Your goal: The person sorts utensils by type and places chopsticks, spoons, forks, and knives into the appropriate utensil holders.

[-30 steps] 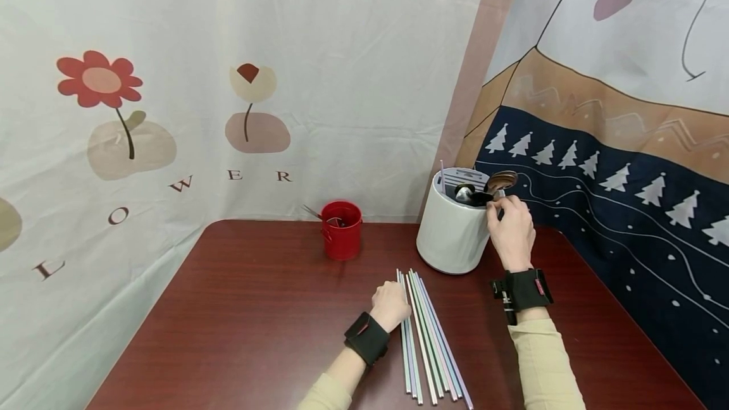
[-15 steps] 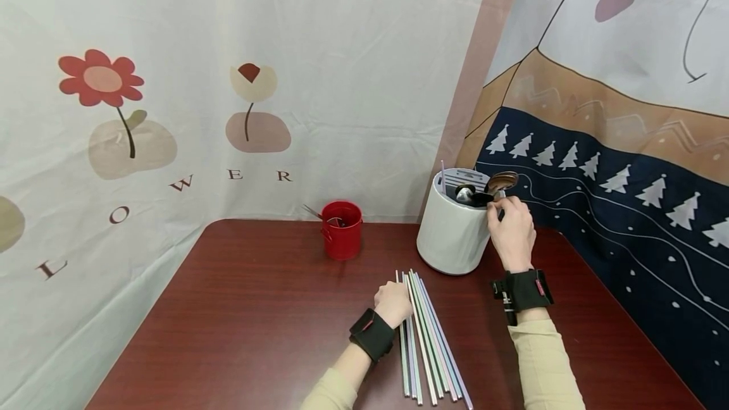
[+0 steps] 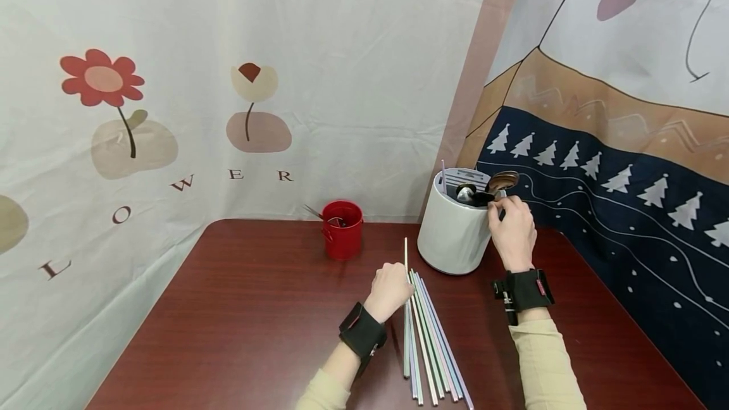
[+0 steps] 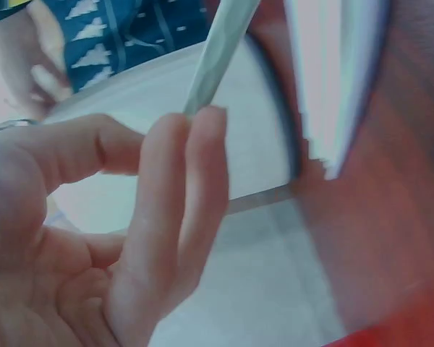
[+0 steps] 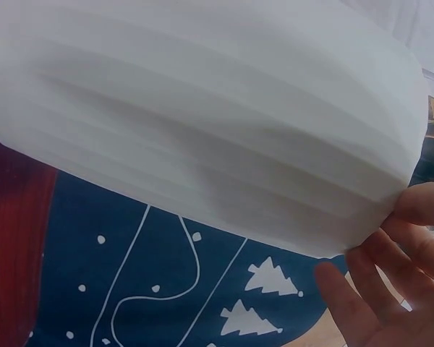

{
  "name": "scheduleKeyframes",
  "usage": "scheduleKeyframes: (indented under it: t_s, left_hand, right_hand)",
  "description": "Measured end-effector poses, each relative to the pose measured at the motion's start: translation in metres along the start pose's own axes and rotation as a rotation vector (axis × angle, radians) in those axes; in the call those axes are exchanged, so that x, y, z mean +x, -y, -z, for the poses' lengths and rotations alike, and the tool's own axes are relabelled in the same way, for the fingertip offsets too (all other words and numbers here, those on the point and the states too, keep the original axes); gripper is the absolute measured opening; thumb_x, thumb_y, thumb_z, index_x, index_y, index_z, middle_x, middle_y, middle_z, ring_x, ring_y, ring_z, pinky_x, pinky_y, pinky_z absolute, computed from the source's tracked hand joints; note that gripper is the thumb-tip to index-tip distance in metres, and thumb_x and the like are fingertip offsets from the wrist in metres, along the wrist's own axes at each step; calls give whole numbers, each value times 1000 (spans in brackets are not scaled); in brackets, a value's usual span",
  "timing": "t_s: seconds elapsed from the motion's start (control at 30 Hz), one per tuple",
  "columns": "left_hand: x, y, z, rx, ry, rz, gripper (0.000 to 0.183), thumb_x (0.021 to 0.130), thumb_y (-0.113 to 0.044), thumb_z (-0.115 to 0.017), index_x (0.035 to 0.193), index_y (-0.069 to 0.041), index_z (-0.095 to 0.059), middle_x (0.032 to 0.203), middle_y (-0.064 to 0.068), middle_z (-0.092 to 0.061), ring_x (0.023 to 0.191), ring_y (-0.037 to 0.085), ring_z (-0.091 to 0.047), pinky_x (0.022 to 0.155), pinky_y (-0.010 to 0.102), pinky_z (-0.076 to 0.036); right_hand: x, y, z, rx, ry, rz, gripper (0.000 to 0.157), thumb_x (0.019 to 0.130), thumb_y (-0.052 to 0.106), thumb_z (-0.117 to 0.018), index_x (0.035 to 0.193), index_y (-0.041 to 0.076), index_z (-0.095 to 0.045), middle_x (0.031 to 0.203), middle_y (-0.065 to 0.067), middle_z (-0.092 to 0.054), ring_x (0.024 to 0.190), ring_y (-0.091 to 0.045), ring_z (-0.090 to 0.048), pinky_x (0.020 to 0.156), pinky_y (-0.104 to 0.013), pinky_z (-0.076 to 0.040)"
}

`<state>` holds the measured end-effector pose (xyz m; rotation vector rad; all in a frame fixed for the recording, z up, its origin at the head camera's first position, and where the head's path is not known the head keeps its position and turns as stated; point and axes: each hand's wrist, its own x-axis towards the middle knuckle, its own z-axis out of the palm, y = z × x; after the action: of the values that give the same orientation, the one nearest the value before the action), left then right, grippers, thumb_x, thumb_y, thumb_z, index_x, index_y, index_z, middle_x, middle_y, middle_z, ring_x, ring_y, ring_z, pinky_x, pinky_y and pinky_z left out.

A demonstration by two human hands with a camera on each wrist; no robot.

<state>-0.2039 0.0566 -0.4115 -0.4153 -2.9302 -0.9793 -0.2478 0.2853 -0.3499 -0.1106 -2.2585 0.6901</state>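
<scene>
My left hand (image 3: 390, 290) pinches a pale green straw (image 4: 220, 54) between its fingertips; the straw's far end stands out beyond the hand. Several other long pastel straws (image 3: 435, 340) lie fanned on the table just right of that hand. My right hand (image 3: 514, 233) grips the rim of a white utensil holder (image 3: 452, 239) at its right side, thumb and fingers at the edge in the right wrist view. In the holder stand a brown ladle-like utensil (image 3: 502, 181), a shiny metal spoon (image 3: 465, 193) and a thin pale purple stick (image 3: 443, 176).
A red cup (image 3: 343, 236) with metal cutlery inside stands at the back of the dark red-brown table (image 3: 256, 321), left of the holder. Close behind the table hangs a printed cloth (image 3: 364, 81), with a dark blue tree pattern on the right.
My left hand has moved slightly forward, and the pinched straw has slid forward past the ends of the others. My right hand stays on the holder's rim.
</scene>
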Motion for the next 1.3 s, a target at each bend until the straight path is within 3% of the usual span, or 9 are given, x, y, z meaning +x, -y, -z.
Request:
scheduleKeyframes:
  t_s: [0.1, 0.33, 0.53, 0.87, 1.07, 1.3]
  left_hand:
    - [-2, -8, 11, -23, -70, -69, 32, 84, -6, -62, 62, -11, -39, 52, -3, -27, 43, 11, -27, 40, 22, -22]
    - [-4, -21, 30, -25, -210, -231, 9, 87, -6, -59, 82, -7, -51, 62, 2, -49, 48, 9, -41, 44, 17, -31]
    - [0, -32, 42, -70, -328, -320, 7, 90, -8, -59, 96, -6, -55, 73, 4, -57, 55, 10, -46, 48, 16, -33]
    - [16, -58, 64, -112, -487, -481, 13, 93, -9, -57, 104, -2, -57, 89, 8, -63, 71, 15, -64, 61, 17, -50]
    - [20, -68, 69, -149, -584, -536, 12, 94, -9, -56, 104, -2, -57, 92, 8, -62, 82, 15, -69, 67, 19, -54]
    - [24, -75, 69, -182, -747, -610, 7, 93, -8, -57, 98, -3, -56, 90, 9, -60, 77, 14, -69, 71, 16, -54]
  right_hand:
    - [1, 0, 0, 5, -5, 6, 23, 95, 17, -55, 94, -3, -66, 103, -20, -61, 99, -39, -54, 79, -55, -45]
    - [1, 0, 0, 5, -10, 12, 23, 95, 16, -55, 93, -3, -66, 102, -20, -61, 99, -39, -54, 80, -55, -45]
    - [0, 0, 0, -12, -4, -3, 25, 96, 20, -54, 94, -2, -67, 102, -18, -62, 100, -38, -55, 78, -56, -46]
    - [1, 0, 0, -18, 1, -11, 25, 96, 20, -54, 94, -2, -66, 104, -19, -62, 101, -38, -55, 79, -56, -46]
    - [1, -1, 0, -17, 2, -15, 25, 96, 20, -53, 95, -2, -66, 104, -18, -62, 101, -38, -55, 79, -56, -46]
    - [0, -2, -1, -6, -4, -3, 25, 96, 20, -54, 94, -2, -66, 103, -19, -61, 100, -38, -54, 79, -56, -46]
